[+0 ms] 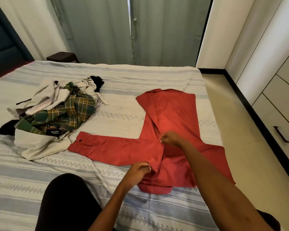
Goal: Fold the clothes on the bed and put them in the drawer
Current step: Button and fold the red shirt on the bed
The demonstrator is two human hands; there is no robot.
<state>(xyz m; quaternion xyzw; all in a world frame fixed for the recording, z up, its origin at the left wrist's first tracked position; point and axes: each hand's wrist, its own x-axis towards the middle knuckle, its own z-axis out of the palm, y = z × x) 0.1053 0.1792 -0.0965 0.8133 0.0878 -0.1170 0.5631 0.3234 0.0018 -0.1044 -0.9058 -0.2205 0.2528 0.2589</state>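
Note:
A red long-sleeved shirt (175, 120) lies spread on the bed (140, 75), collar toward me, one sleeve stretched out to the left. My left hand (139, 170) pinches the folded edge of the shirt near the collar. My right hand (171, 138) pinches the same fold farther up, at mid-shirt. A heap of unfolded clothes (57, 110) sits to the left: a green plaid shirt, pale garments and dark pieces.
White drawers with dark handles (280, 134) line the wall on the right, all closed, across a strip of bare floor (232, 124). Grey-green curtains hang behind the bed. A dark bedside table (62, 56) stands at the far left. My knee in black is at the bottom left.

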